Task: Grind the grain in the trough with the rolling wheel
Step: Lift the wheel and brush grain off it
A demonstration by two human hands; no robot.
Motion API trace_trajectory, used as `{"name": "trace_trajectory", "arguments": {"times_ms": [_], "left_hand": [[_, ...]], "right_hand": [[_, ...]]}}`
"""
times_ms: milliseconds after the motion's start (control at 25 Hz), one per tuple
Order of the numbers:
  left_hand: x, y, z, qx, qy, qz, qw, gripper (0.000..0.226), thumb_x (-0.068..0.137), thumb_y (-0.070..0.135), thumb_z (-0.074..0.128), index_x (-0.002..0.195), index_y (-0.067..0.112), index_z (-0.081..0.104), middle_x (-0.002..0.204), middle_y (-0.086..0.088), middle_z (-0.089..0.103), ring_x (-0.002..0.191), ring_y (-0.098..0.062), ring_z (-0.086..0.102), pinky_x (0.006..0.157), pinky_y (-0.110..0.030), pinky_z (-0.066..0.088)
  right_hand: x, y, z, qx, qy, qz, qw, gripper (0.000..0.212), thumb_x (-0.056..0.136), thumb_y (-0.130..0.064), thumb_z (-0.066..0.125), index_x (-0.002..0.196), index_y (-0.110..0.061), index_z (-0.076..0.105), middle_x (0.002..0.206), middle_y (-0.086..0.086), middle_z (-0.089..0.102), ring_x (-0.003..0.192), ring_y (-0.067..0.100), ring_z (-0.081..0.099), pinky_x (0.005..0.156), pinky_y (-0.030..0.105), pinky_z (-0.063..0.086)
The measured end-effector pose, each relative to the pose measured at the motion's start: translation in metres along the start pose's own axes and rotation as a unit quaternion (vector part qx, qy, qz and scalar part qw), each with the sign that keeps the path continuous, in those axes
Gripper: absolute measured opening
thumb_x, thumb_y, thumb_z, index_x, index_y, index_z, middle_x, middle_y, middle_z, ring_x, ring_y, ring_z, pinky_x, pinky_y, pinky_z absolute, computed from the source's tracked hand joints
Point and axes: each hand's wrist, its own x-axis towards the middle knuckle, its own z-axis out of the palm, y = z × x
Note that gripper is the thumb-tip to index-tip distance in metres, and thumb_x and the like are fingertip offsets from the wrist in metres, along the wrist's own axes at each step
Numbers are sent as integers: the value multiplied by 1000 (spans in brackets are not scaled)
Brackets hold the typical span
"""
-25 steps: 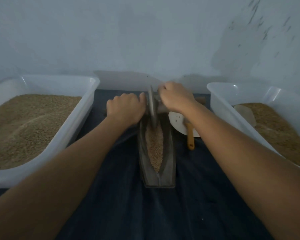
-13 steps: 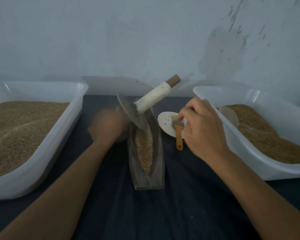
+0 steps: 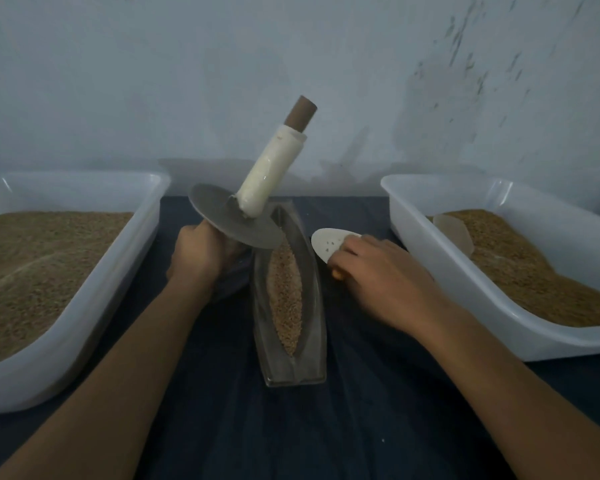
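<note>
1. Bins of brown grain, white plastic, flank the dark cloth-covered desk: left bin, right bin.
2. Trough, a grey boat-shaped channel, lies between the hands, its long axis running away from the person; pale grain fills its groove.
3. Rolling wheel, a flat metal disc on a white-wrapped axle, is tilted off the trough, up-left of its far end.
4. Left hand, curled round the lower axle stub, carries it and is nearer.
5. Right hand closes over an orange-handled tool beside a white scoop.
</note>
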Motion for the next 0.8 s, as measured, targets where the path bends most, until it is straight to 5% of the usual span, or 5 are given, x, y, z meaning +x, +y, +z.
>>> {"name": "trace_trajectory", "arguments": {"times_ms": [80,200,360,520,800], "left_hand": [[-8,6,-4,-102,-11,-10,995,39,89,37,62,111,9,77,81,-18,68,68,-32,57,57,-34,51],[-12,11,-7,-151,-7,-31,988,21,56,50,62,56,31,70,53,-1,56,54,-24,47,55,-34,37],[-15,12,-10,-168,-11,-45,985,29,77,43,57,54,27,66,55,-3,54,43,-18,46,45,-25,35],[-8,9,-8,-151,-12,-26,988,34,110,22,39,76,24,45,69,-5,45,40,-9,47,37,-13,39],[-14,12,-8,-104,-14,-16,994,35,111,16,40,76,22,43,68,-5,45,40,-10,47,37,-14,38]], "right_hand": [[10,3,-9,5,75,12,997,15,105,-23,55,117,-23,65,111,-5,56,98,15,51,83,36,47],[30,3,-28,53,201,34,978,13,107,-22,50,108,-19,62,103,-5,57,92,16,51,79,35,43],[57,-12,-38,205,319,57,923,15,107,-24,49,108,-13,60,97,-4,62,87,15,57,74,34,48],[77,-34,-21,275,272,64,920,17,109,-22,49,109,-8,59,90,1,64,79,14,60,71,37,52],[76,-37,-8,295,219,107,924,21,109,-19,43,94,-8,52,69,4,55,59,17,54,58,41,46]]}}
